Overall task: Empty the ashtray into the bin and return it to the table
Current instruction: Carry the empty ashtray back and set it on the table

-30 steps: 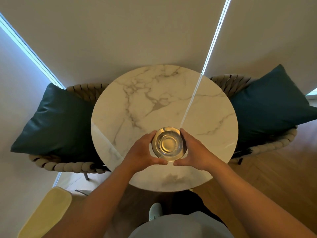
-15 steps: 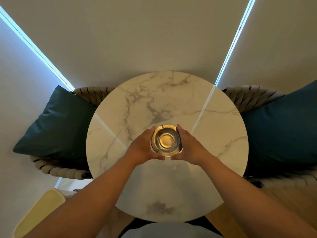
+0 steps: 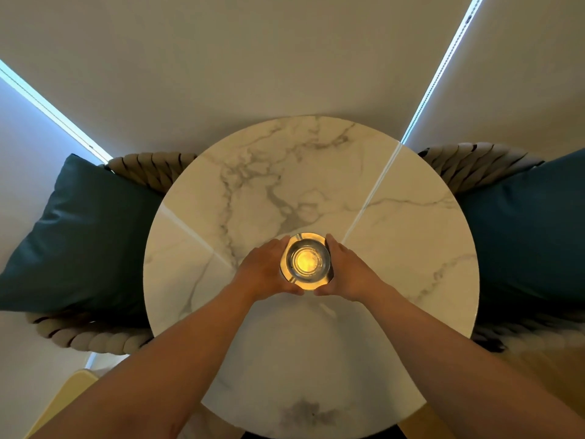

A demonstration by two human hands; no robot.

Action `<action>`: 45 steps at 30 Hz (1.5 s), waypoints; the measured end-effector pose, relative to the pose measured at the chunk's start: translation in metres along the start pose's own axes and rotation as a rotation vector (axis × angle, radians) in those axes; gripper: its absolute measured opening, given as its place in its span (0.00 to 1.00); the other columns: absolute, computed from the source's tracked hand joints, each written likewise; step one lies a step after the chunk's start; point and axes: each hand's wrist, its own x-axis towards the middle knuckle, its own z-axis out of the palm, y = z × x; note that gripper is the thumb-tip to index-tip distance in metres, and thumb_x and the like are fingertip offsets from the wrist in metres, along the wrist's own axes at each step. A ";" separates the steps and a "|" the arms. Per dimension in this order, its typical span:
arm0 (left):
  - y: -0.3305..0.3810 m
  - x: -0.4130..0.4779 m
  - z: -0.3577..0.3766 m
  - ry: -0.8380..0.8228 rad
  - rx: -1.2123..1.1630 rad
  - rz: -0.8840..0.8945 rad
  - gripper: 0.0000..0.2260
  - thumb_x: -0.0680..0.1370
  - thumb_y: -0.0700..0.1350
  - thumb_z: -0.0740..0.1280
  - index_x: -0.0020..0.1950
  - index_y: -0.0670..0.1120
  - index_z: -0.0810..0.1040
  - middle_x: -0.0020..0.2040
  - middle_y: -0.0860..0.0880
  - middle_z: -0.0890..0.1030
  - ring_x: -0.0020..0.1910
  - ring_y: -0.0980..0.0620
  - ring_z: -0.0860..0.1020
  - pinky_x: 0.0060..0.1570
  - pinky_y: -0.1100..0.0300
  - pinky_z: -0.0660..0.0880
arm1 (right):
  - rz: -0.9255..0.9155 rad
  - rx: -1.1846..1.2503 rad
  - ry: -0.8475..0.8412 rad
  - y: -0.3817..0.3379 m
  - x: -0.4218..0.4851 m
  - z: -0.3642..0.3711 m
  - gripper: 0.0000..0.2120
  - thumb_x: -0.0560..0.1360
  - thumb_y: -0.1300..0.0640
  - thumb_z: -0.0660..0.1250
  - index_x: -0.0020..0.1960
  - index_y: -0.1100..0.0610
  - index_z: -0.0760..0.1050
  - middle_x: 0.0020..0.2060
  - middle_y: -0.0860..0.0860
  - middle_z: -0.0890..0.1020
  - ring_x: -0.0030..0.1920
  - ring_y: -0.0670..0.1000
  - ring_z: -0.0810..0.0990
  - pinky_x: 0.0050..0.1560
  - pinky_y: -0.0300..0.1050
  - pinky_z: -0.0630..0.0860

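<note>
Ashtray (image 3: pixel 306 262) sits btwn both hands, roughly at the middle of the round marble table (image 3: pixel 395 236), a bit toward the near side. It's round, metal, shiny, w/ notches in the rim; the bowl glows yellow from a light reflection and looks empty. Upright, mouth up.

Left hand (image 3: pixel 264 274) cups the ashtray's left side, palm turned in toward it, fingers curled along the far-left rim, thumb coming round the near edge. Right hand (image 3: pixel 349 274) mirrors it on the right side: fingers on the far-right rim, thumb tucked under the near edge. The two thumb tips nearly meet just in front of the ashtray. So each grip is closed on the ashtray, one per side, w/ the ashtray fully enclosed except at the far rim. Can't tell whether its base is touching the table or held just off it.

Both forearms are bare and reach in from the bottom corners of the view.

Around the table: a teal cushion (image 3: pixel 79 236) on a woven rope chair (image 3: pixel 95 339) at left, another teal cushion (image 3: pixel 531 236) on a similar chair at right. Pale blinds (image 3: pixel 285 58) behind, w/ bright strips of daylight at the gaps; two of those strips reflect across the table. Pale yellow thing (image 3: pixel 68 397) at bottom left, only partly in view.
</note>
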 end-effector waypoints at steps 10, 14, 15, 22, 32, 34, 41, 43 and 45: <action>-0.044 0.027 0.025 -0.033 0.111 0.055 0.45 0.61 0.61 0.80 0.72 0.47 0.67 0.60 0.46 0.78 0.58 0.44 0.76 0.55 0.48 0.74 | 0.068 -0.113 0.035 0.003 0.027 0.034 0.58 0.58 0.45 0.83 0.77 0.61 0.54 0.72 0.56 0.67 0.74 0.59 0.62 0.71 0.52 0.66; -0.051 0.039 0.037 -0.008 0.124 0.079 0.46 0.59 0.61 0.81 0.71 0.45 0.69 0.60 0.45 0.76 0.56 0.43 0.75 0.54 0.48 0.73 | 0.086 -0.197 0.051 0.011 0.038 0.036 0.57 0.58 0.42 0.82 0.76 0.60 0.55 0.75 0.56 0.61 0.77 0.61 0.55 0.76 0.54 0.58; -0.052 0.040 0.040 -0.006 0.125 0.071 0.47 0.58 0.62 0.81 0.71 0.45 0.69 0.60 0.45 0.76 0.56 0.43 0.75 0.54 0.48 0.73 | 0.090 -0.204 0.059 0.013 0.040 0.037 0.58 0.58 0.42 0.82 0.76 0.60 0.55 0.76 0.57 0.59 0.78 0.61 0.52 0.77 0.54 0.56; -0.060 0.043 0.048 0.027 0.133 0.044 0.51 0.55 0.66 0.78 0.72 0.47 0.66 0.59 0.46 0.71 0.56 0.44 0.71 0.55 0.50 0.71 | 0.107 -0.235 0.055 0.018 0.050 0.039 0.59 0.61 0.44 0.81 0.79 0.59 0.49 0.79 0.58 0.50 0.80 0.62 0.43 0.78 0.57 0.50; -0.052 0.042 0.048 0.017 0.136 0.035 0.56 0.56 0.65 0.79 0.76 0.46 0.58 0.67 0.48 0.67 0.63 0.46 0.67 0.62 0.51 0.68 | 0.085 -0.247 0.064 0.019 0.046 0.042 0.63 0.60 0.40 0.80 0.80 0.60 0.45 0.79 0.57 0.50 0.80 0.62 0.44 0.78 0.58 0.51; -0.051 0.041 0.049 0.016 0.132 0.038 0.56 0.57 0.65 0.79 0.77 0.46 0.58 0.68 0.48 0.67 0.64 0.46 0.67 0.63 0.51 0.67 | 0.086 -0.259 0.068 0.019 0.046 0.043 0.62 0.61 0.39 0.80 0.80 0.60 0.46 0.80 0.57 0.50 0.80 0.62 0.44 0.78 0.57 0.51; -0.055 0.030 0.051 0.043 0.116 -0.008 0.53 0.57 0.67 0.77 0.75 0.48 0.61 0.65 0.50 0.67 0.62 0.48 0.67 0.62 0.53 0.68 | 0.059 -0.278 0.050 0.022 0.051 0.027 0.56 0.62 0.43 0.80 0.79 0.55 0.51 0.78 0.55 0.54 0.79 0.62 0.48 0.77 0.58 0.55; -0.059 0.025 0.050 0.050 0.115 -0.034 0.53 0.56 0.67 0.76 0.74 0.49 0.60 0.64 0.50 0.67 0.61 0.48 0.66 0.62 0.54 0.68 | 0.062 -0.280 0.060 0.023 0.052 0.022 0.55 0.63 0.45 0.80 0.79 0.54 0.51 0.78 0.55 0.54 0.79 0.62 0.48 0.77 0.57 0.56; -0.063 0.022 0.049 0.046 0.138 -0.055 0.54 0.57 0.68 0.77 0.75 0.48 0.59 0.64 0.49 0.66 0.62 0.48 0.66 0.62 0.54 0.68 | 0.065 -0.301 0.061 0.023 0.052 0.019 0.54 0.64 0.44 0.79 0.79 0.55 0.51 0.78 0.55 0.55 0.79 0.62 0.50 0.76 0.57 0.57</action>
